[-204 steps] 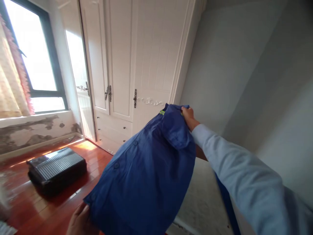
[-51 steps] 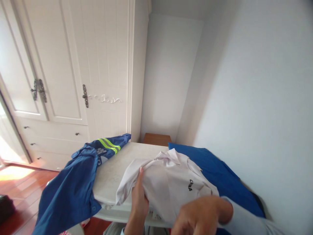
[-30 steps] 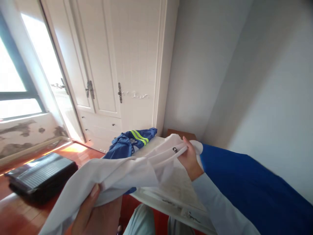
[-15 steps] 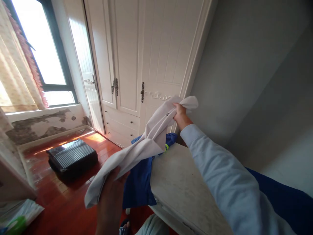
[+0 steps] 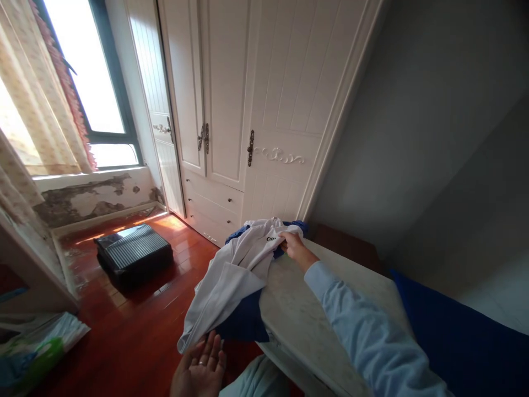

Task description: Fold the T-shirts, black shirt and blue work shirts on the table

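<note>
- Mostly, the blue garment (image 5: pixel 243 320) is hidden under the white shirt (image 5: pixel 225 292); only its lower corner and bits of its far end show.
- The white shirt lies across the near-left end of the marble-patterned tabletop (image 5: pixel 322 298), its lower end hanging past the edge.
- The right hand (image 5: pixel 294 246) has fingers and thumb pinched together on the white shirt, beside black lettering; "CH" reads clearly, the rest is hard to make out.
- The left hand (image 5: pixel 200 372), wrist cut off below, is palm up with loosely curled fingers, just beside the shirt's hanging end; whether they touch, I cannot tell.
- A blue cloth (image 5: pixel 458 336) runs out of view at the right, too dark for detail.
- The trouser leg (image 5: pixel 254 380) is cut off at the bottom and partly behind the table.
- The black ribbed suitcase (image 5: pixel 134 253) lies closed on the floor, contents hidden.
- The wardrobe (image 5: pixel 285 99), top cut off, has closed doors and drawers (image 5: pixel 210 201).
- The plastic packaging (image 5: pixel 45 353), cropped at the left, holds something green, unclear.
</note>
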The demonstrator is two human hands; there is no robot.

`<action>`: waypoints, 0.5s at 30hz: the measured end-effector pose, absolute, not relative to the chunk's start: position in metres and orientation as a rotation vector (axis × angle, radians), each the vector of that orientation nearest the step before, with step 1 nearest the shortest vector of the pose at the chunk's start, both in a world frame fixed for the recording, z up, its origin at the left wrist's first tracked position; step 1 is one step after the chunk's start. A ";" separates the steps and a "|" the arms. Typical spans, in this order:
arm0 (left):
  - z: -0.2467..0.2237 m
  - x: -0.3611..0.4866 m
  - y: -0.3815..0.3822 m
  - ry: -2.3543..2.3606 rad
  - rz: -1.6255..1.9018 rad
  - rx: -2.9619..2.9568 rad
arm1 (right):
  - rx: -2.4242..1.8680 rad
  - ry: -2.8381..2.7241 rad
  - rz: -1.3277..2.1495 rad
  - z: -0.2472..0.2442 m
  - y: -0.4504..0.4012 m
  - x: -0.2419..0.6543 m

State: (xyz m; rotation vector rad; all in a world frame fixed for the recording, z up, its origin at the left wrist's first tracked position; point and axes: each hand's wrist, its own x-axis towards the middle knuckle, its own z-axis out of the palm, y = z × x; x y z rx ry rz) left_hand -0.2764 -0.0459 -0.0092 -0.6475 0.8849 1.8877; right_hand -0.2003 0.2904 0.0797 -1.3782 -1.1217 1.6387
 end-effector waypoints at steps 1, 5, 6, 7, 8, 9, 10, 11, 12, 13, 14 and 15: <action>-0.006 -0.276 -0.050 0.887 1.906 -0.658 | -1.364 -1.135 1.667 0.080 0.283 -0.190; 0.004 -0.268 -0.055 0.870 1.973 -0.643 | -1.245 -1.252 1.859 0.090 0.248 -0.129; 0.004 -0.263 -0.054 0.860 1.981 -0.613 | -1.202 -1.326 1.908 0.092 0.238 -0.109; 0.004 -0.257 -0.052 0.845 1.987 -0.562 | -1.160 -1.415 1.936 0.094 0.229 -0.087; 0.003 -0.250 -0.049 0.831 1.997 -0.493 | -1.126 -1.506 1.933 0.095 0.220 -0.065; 0.001 -0.241 -0.045 0.822 2.010 -0.410 | -1.106 -1.584 1.903 0.096 0.212 -0.042; 0.000 -0.231 -0.041 0.816 2.019 -0.313 | -1.105 -1.632 1.854 0.097 0.204 -0.019; 0.000 -0.220 -0.037 0.815 2.023 -0.211 | -1.122 -1.644 1.803 0.098 0.197 0.005; 0.001 -0.208 -0.033 0.821 2.023 -0.116 | -1.145 -1.641 1.758 0.099 0.190 0.028; 0.003 -0.195 -0.030 0.832 2.015 -0.031 | -1.170 -1.631 1.715 0.100 0.184 0.052; 0.005 -0.182 -0.027 0.839 1.995 0.049 | -1.196 -1.623 1.671 0.101 0.178 0.077; 0.009 -0.169 -0.024 0.838 1.967 0.124 | -1.225 -1.618 1.620 0.101 0.172 0.102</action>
